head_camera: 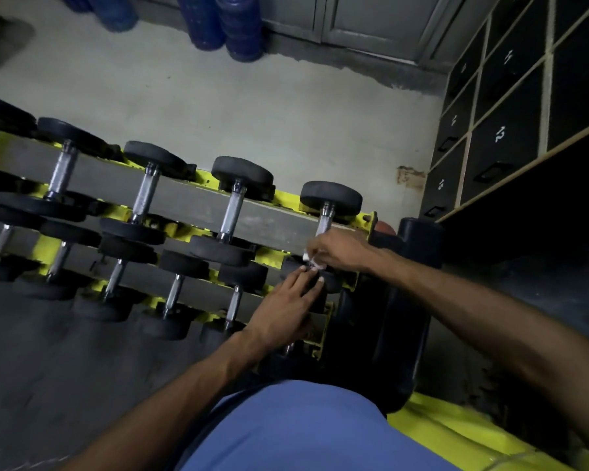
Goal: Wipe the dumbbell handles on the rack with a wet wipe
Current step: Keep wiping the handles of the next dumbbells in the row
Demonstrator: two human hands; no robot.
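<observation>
Rack point(286, 198): yellow, two tiers, rows of black-headed dumbbells.
End dumbbell point(330, 197): upper tier, far right; the chrome handle's near end was hidden behind a hand.
Wet wipe point(312, 263): white, bunched, beside the near end of that handle.
Right hand point(337, 248): fingers curled, pinching the wipe.
Left hand point(286, 300): fingers straight, laid flat on a black dumbbell head just below the wipe, holding nothing.

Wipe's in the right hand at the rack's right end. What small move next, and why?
Probably slide the right hand with the wet wipe up along the handle of the rightmost top-tier dumbbell. The wipe is pinched by that handle's near end, the chrome above it is bare, and the left hand lies flat just below.
</observation>
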